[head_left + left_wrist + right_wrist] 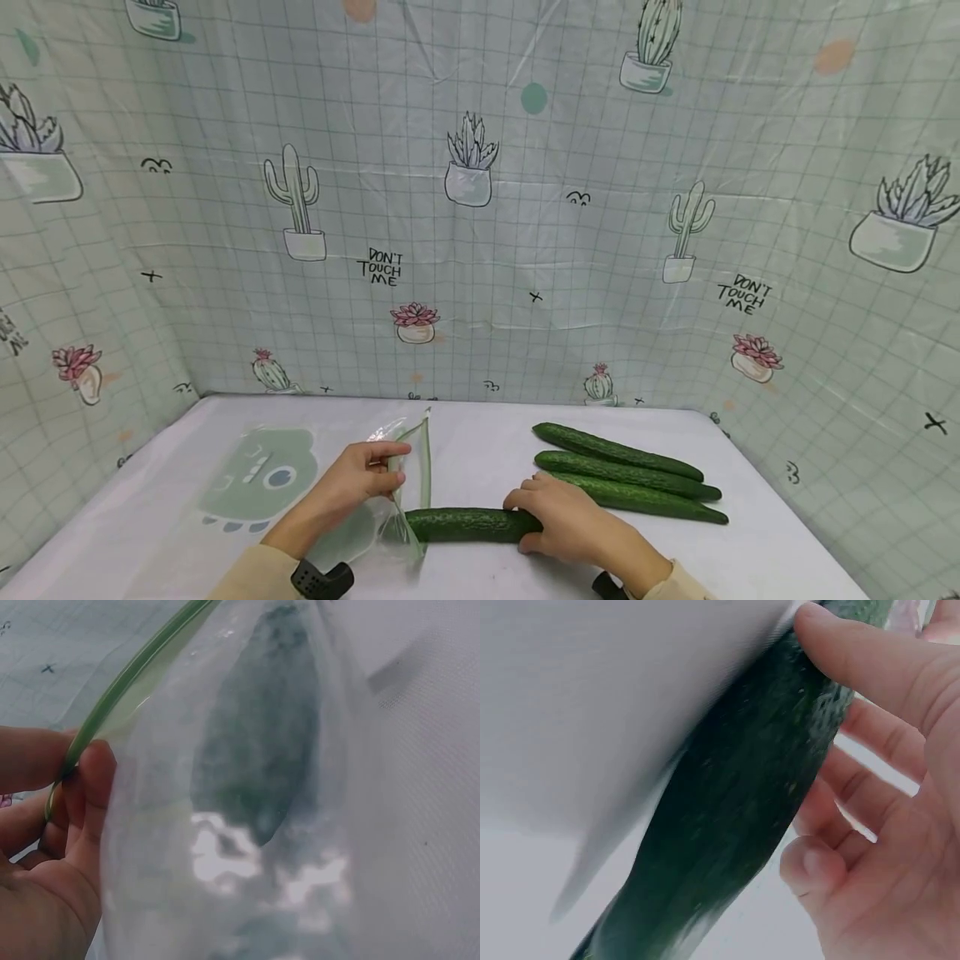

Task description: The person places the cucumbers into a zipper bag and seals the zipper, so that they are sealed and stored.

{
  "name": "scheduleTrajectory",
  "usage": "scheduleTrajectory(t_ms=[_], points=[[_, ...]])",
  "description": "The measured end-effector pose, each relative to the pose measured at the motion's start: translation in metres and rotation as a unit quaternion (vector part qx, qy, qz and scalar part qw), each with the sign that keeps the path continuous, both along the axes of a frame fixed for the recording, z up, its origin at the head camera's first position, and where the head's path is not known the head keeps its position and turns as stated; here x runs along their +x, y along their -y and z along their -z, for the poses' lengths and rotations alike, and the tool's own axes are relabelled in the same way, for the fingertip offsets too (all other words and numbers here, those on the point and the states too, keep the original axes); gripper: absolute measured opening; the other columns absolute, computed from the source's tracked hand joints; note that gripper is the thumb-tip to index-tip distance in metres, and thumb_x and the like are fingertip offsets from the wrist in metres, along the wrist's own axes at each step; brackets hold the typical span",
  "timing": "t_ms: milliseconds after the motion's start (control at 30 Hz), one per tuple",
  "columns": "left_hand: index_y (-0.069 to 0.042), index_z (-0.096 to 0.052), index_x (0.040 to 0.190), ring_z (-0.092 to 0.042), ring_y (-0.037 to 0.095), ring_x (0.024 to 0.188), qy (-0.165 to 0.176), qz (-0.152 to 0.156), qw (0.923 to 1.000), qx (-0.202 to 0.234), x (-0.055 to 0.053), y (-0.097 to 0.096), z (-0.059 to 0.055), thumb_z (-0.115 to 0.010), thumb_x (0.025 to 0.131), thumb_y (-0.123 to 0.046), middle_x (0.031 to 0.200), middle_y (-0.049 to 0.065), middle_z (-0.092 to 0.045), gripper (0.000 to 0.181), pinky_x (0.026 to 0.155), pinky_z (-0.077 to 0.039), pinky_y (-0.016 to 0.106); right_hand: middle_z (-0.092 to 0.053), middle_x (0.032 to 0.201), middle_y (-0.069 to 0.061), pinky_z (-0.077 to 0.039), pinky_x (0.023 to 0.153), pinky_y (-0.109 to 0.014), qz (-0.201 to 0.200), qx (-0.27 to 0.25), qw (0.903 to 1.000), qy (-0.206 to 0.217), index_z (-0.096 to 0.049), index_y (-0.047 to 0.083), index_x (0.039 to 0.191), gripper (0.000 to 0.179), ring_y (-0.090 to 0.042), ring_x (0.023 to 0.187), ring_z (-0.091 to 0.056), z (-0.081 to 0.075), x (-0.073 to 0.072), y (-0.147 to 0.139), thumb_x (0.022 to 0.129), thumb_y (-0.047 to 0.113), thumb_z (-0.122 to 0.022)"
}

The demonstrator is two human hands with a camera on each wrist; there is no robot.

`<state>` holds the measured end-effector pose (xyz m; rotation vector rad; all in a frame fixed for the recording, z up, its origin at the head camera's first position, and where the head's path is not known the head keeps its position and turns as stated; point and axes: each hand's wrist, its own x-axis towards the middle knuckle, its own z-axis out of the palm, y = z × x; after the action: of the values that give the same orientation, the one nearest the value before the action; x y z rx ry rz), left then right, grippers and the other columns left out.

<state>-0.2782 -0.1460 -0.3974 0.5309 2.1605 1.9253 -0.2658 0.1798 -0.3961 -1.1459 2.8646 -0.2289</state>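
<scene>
My left hand [358, 481] pinches the green-edged mouth of a clear zip bag [426, 467] between thumb and fingers, and the mouth stands spread apart. A long dark green cucumber [472, 526] lies level in front of me, its left end inside the bag. My right hand [566, 521] grips that cucumber toward its right end, thumb on the near side and fingers on the far side. Through the cloudy film in the left wrist view, the cucumber's tip [259, 735] shows blurred. The right wrist view shows the cucumber's bumpy skin [727, 780] beside my thumb.
Three more cucumbers [618, 450] lie side by side on the white table [480, 458], to the right and beyond my right hand. A pale green cartoon print [258, 479] marks the tabletop at left. Cactus-patterned sheeting [480, 250] hangs behind and along both sides.
</scene>
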Motion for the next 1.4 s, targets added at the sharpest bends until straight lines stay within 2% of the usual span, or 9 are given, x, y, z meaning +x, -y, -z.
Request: scheduleTrajectory(t_ms=[133, 300, 500, 767, 1100, 1267, 1400], points=[[0.016, -0.041, 0.136, -0.047, 0.012, 0.065, 0.001, 0.003, 1.0, 0.001, 0.001, 0.0, -0.001, -0.068, 0.089, -0.011, 0.071, 0.001, -0.045, 0.06, 0.067, -0.052, 0.031, -0.059, 0.106, 0.012, -0.049, 0.071, -0.034, 0.016, -0.002, 0.9997, 0.018, -0.062, 0.029, 0.12, 0.042, -0.01, 0.095, -0.058, 0.0, 0.002, -0.007, 0.081, 0.034, -0.076], [0.016, -0.04, 0.136, -0.047, 0.012, 0.064, 0.0, 0.003, 1.0, 0.002, 0.001, 0.0, -0.001, -0.067, 0.09, -0.01, 0.072, 0.001, -0.045, 0.059, 0.068, -0.052, 0.032, -0.061, 0.119, 0.005, -0.05, 0.077, -0.041, 0.014, 0.002, 0.9997, 0.021, -0.06, 0.029, 0.122, 0.041, -0.018, 0.105, -0.06, 0.001, 0.002, -0.009, 0.083, 0.035, -0.073], [0.017, -0.041, 0.135, -0.047, 0.012, 0.065, 0.0, 0.009, 0.9999, 0.01, 0.0, -0.001, 0.001, -0.067, 0.089, -0.008, 0.073, 0.001, -0.044, 0.058, 0.067, -0.052, 0.031, -0.057, 0.102, 0.013, -0.048, 0.066, -0.03, -0.013, -0.018, 0.9998, 0.002, -0.059, 0.026, 0.123, 0.039, -0.004, 0.082, -0.056, 0.003, -0.001, -0.007, 0.086, 0.031, -0.071], [0.017, -0.04, 0.135, -0.048, 0.011, 0.065, -0.005, 0.008, 0.9999, 0.012, 0.001, -0.001, 0.001, -0.068, 0.089, -0.008, 0.072, 0.001, -0.045, 0.059, 0.067, -0.052, 0.032, -0.059, 0.101, 0.011, -0.048, 0.067, -0.025, -0.061, -0.032, 0.9975, -0.015, -0.061, 0.022, 0.121, 0.037, -0.001, 0.079, -0.056, 0.001, -0.001, 0.029, 0.087, 0.03, -0.071], [0.013, -0.046, 0.134, -0.05, 0.013, 0.063, -0.011, -0.005, 0.9999, -0.009, 0.0, -0.002, -0.001, -0.067, 0.089, -0.009, 0.073, 0.002, -0.048, 0.054, 0.069, -0.052, 0.039, -0.059, 0.098, 0.013, -0.048, 0.071, -0.025, -0.082, -0.016, 0.9962, -0.023, -0.064, 0.022, 0.116, 0.035, 0.0, 0.082, -0.056, -0.008, 0.0, 0.082, 0.084, 0.032, -0.074], [0.012, -0.046, 0.134, -0.049, 0.013, 0.063, -0.011, -0.006, 0.9998, -0.014, -0.001, -0.001, -0.003, -0.067, 0.09, -0.009, 0.072, 0.002, -0.047, 0.053, 0.069, -0.052, 0.038, -0.06, 0.1, 0.013, -0.048, 0.075, -0.027, -0.07, -0.009, 0.9974, 0.012, -0.064, 0.022, 0.117, 0.037, -0.001, 0.087, -0.056, -0.007, -0.001, 0.091, 0.084, 0.033, -0.075], [0.012, -0.046, 0.134, -0.048, 0.013, 0.063, -0.008, -0.005, 0.9999, -0.013, -0.001, 0.0, -0.004, -0.066, 0.09, -0.008, 0.072, 0.002, -0.047, 0.053, 0.068, -0.052, 0.035, -0.058, 0.101, 0.015, -0.048, 0.076, -0.028, -0.058, -0.003, 0.9976, 0.039, -0.062, 0.024, 0.118, 0.04, -0.002, 0.09, -0.056, -0.006, 0.0, 0.088, 0.082, 0.036, -0.075]])
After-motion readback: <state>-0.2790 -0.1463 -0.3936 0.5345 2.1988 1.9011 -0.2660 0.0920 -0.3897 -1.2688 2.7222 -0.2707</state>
